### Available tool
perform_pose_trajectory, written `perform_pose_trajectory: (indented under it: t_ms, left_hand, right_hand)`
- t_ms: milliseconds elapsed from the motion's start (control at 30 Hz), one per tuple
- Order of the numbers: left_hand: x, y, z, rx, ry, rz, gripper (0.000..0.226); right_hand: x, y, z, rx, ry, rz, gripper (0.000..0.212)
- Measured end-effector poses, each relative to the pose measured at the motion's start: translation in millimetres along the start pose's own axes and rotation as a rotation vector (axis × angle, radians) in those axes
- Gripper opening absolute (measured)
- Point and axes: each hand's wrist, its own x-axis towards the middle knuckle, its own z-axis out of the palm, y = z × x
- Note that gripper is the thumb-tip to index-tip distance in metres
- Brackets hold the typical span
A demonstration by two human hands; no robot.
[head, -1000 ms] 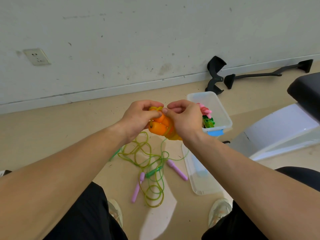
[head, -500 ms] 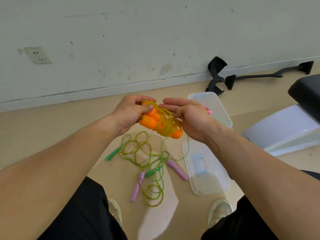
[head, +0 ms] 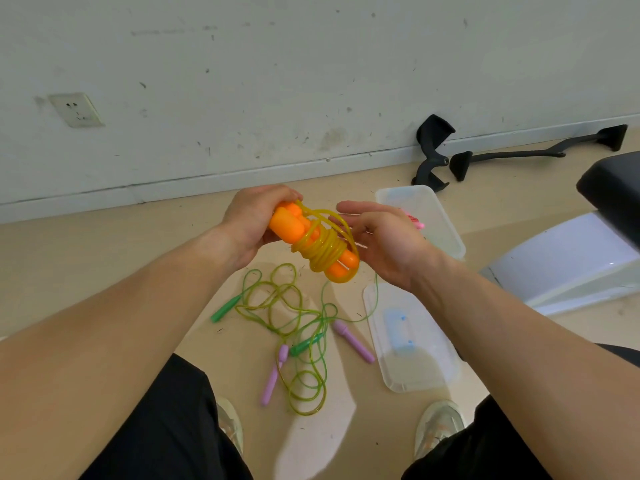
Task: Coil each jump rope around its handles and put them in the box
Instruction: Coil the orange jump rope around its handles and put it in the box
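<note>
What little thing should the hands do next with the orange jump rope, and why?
Probably the right hand should snug the last loose loop around the orange handles. The left hand grips them, most of the yellow rope is already wound, but one loop hangs slack, so it isn't ready for the box.

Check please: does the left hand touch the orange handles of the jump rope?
Touching. The head view shows the left hand with its fingers curled round the upper end of the orange handles, with no gap between them.
</note>
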Motion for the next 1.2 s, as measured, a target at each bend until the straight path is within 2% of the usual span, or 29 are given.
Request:
perform_pose_trajectory:
  t_ms: [200, 367, 633, 800, 933, 1000, 1100, 1200]
  left_hand:
    - [-2.1, 3.0, -2.3, -0.082, 0.081, -0.070, 0.014]
    - [-0.4, 6.8, -7.7, -0.126, 0.186, -0.090, 0.011]
    - [-4.1, 6.7, -3.4, -0.126, 0.173, -0.123, 0.011]
    - [-7.3, 4.6, 0.4, -0.089, 0.068, -0.096, 0.010]
    - [-12.9, 1.6, 7.5, -0.071, -0.048, -0.046, 0.007]
    - [-13.6, 0.2, 11.1, -0.034, -0.095, 0.009, 0.008]
    - [-12.2, -0.5, 14.4, 0.012, -0.119, 0.086, 0.021]
    - [-10.1, 1.5, 14.5, 0.024, -0.136, 0.105, 0.016]
  right_hand:
    - [-5.8, 1.3, -5.5, -0.306, 0.006, 0.064, 0.031]
    - [-2.5, 3.1, -12.7, -0.284, -0.016, 0.053, 0.023]
    - [-5.3, 4.6, -15.4, -0.328, -0.036, 0.145, 0.015]
    - [-7.9, 6.3, -12.9, -0.375, -0.053, 0.183, 0.013]
    - [-7.9, 11.6, -10.7, -0.519, -0.059, 0.177, 0.019]
    - [-9.5, 12.6, -7.9, -0.610, -0.058, 0.145, 0.021]
    - [-11.3, 11.1, -3.4, -0.720, -0.042, 0.091, 0.021]
    - [-10.0, 9.8, 1.0, -0.905, 0.004, -0.080, 0.023]
